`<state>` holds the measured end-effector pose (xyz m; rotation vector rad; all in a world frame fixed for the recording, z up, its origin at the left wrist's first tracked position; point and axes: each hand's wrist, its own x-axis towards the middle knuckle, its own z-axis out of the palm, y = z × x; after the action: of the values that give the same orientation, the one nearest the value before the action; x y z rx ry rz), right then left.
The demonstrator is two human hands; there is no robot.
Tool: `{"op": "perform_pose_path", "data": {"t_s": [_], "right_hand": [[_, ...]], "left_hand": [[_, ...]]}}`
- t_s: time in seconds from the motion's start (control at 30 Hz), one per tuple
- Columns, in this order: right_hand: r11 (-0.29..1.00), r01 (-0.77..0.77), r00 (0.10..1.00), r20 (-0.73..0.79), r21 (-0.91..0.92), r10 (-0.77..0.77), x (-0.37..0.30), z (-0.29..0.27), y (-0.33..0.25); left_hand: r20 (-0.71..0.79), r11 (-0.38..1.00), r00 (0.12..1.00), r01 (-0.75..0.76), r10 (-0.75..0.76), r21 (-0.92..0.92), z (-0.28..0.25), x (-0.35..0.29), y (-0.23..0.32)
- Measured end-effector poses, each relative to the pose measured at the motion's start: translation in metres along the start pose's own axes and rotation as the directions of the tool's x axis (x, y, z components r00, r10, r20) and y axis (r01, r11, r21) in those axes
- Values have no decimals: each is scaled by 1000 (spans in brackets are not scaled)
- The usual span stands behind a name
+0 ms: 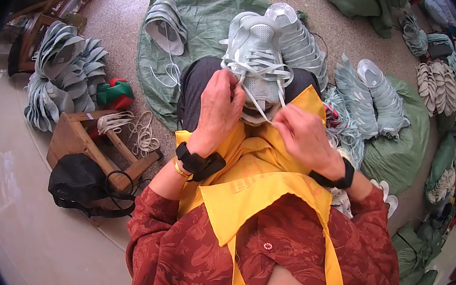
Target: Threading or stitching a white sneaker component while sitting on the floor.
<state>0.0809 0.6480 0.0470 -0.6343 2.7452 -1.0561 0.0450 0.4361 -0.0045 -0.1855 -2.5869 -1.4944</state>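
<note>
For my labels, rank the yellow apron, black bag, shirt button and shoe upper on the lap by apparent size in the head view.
1. Yellow apron
2. Shoe upper
3. Black bag
4. Shirt button

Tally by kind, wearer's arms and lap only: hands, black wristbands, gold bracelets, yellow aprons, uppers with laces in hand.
Left hand and right hand: 2
Black wristbands: 2
Gold bracelet: 1
Yellow apron: 1
Upper with laces in hand: 1
Total: 7
</note>
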Motion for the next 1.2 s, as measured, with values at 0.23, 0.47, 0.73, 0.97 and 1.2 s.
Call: {"op": "perform_pose_path", "data": {"t_s": [0.23, 0.47, 0.73, 0.97, 1.2], "right_hand": [[998, 49, 998, -36, 25, -48, -18, 7, 14], [986, -31, 998, -55, 165, 41, -4, 3, 3], [735, -302, 881, -117, 606, 458, 29, 7, 46], [613, -297, 878, -43, 732, 476, 39, 10, 62], [606, -263, 882, -68, 751, 466, 20, 13, 63]], "left_hand": [[4, 996, 996, 90, -90, -6, 0, 1, 7], [-59, 965, 971, 220, -231, -145, 2, 18, 1], [-102, 870, 968, 155, -227, -468, -2, 9, -6], [-43, 819, 963, 202, -265, -537, -19, 4, -7], [-64, 875, 966, 197, -250, -442, -25, -3, -10]]}}
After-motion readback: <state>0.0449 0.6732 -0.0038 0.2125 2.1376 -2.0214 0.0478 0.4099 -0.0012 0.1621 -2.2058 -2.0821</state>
